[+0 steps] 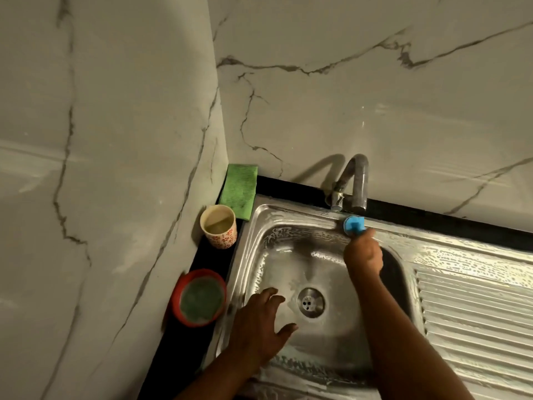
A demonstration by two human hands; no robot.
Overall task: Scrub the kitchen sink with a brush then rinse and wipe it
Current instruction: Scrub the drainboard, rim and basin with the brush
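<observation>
Sink (288, 211) is steel, set in a black counter (432, 222), with a ribbed drainboard (476, 307) to its right and a soapy film over the rim, basin walls and drainboard. The brush (354, 223) is blue, short and knob-like, and sits on the back rim of the sink just under the tap (353, 183) spout, touching the steel.

Right hand (364, 252) holds it. Its fingers (370, 233) are curled round the brush's lower part, with the blue head poking out past them toward the wall. The forearm comes in from the lower right, reaches across the basin over the drain (311, 302), and the wrist is roughly straight. The brush lies dead ahead of the hand, on the far side from the body.

Key relation: the back rim's long axis runs left-right, and the brush sits about midway along it. A stroke from here likely has to go sideways along the rim, not forward, since the tap base blocks that. Looks like the scrub step, with rinse and wipe not yet done.

Left hand (256, 321) is nearer the body. It is flat and open with its fingers (271, 292) spread, resting on the front-left of the basin beside the drain and holding nothing — bracing, probably. It is well apart from the brush.

Left of the sink on the counter, from back to front:
- A green cloth (238, 187) in the corner against the marble wall (375, 96).
- A patterned cup (218, 226) with cloudy liquid.
- A red tub (199, 297) with something dark green inside — cannot tell what.
</observation>
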